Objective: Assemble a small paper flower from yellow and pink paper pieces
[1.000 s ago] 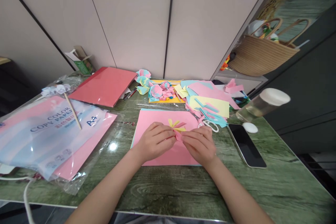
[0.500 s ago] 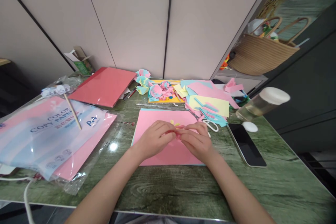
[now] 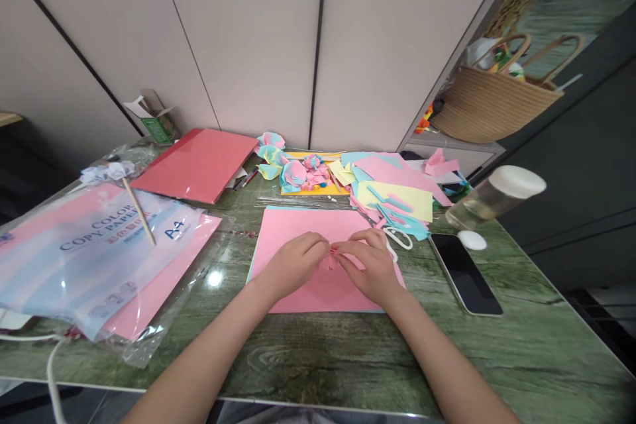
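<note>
My left hand (image 3: 299, 263) and my right hand (image 3: 370, 265) meet above the pink paper sheets (image 3: 308, 298) at the middle of the table. Between their pinched fingertips is a small pink paper piece (image 3: 328, 261), partly covered by the fingers. Its lower part spreads out below the fingertips. White-handled scissors (image 3: 399, 238) lie just beyond my right hand, partly hidden by it.
Paper flowers (image 3: 293, 173) and paper scraps (image 3: 407, 199) lie along the back. At the right are a phone (image 3: 467, 275) and a clear bottle (image 3: 474, 205). A red folder (image 3: 199, 165) and a bagged paper pack (image 3: 114, 245) cover the left.
Both hands have shifted slightly left, and their fingers are more bent. The pink piece now hangs below the fingertips, and the yellow bit seen behind the fingers is out of sight.
</note>
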Tool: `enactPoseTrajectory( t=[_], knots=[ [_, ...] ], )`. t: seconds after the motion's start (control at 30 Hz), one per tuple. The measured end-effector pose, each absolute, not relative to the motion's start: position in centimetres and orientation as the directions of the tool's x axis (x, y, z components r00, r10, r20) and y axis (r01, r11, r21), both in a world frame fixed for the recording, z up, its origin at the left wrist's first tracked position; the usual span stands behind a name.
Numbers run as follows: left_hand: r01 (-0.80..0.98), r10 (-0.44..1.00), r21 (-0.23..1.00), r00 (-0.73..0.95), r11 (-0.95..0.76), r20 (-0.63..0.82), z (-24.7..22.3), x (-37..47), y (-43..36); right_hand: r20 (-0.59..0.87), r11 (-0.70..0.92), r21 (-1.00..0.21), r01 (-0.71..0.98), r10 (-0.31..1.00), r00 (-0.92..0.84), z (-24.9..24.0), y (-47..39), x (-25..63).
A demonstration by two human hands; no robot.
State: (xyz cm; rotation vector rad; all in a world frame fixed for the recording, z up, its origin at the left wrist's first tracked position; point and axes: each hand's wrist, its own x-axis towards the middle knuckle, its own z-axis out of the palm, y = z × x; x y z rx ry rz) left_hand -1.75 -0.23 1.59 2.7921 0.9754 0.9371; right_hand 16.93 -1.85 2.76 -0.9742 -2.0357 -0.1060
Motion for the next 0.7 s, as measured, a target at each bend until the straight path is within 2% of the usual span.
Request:
enactPoseTrajectory(
  t=[0.1, 0.23, 0.33, 0.47, 0.7],
  knots=[
    [0.565, 0.570, 0.185, 0.643, -0.804, 0.512, 1.49, -1.74, -0.18, 0.724, 0.700, -0.253, 0.668, 0.594, -0.349, 2.90, -1.67, 17.18],
    [0.561, 0.551, 0.137, 0.688, -0.817, 0.472, 1.69, -1.84, -0.18, 0.683, 0.740, -0.161, 0.653, 0.562, -0.468, 3.23, -1.40, 17.60],
    [0.562, 0.578, 0.187, 0.677, -0.806, 0.456, 1.75, -1.74, -0.24, 0.682, 0.754, -0.097, 0.650, 0.526, -0.508, 3.35, -1.38, 17.66],
    [0.564, 0.617, 0.267, 0.634, -0.781, 0.466, 1.60, -1.41, -0.28, 0.697, 0.747, -0.092, 0.658, 0.520, -0.493, 3.38, -1.47, 17.53],
    [0.557, 0.595, 0.225, 0.678, -0.799, 0.433, 1.62, -1.31, -0.34, 0.677, 0.747, -0.127, 0.652, 0.546, -0.493, 2.70, -1.25, 17.91]
  ],
)
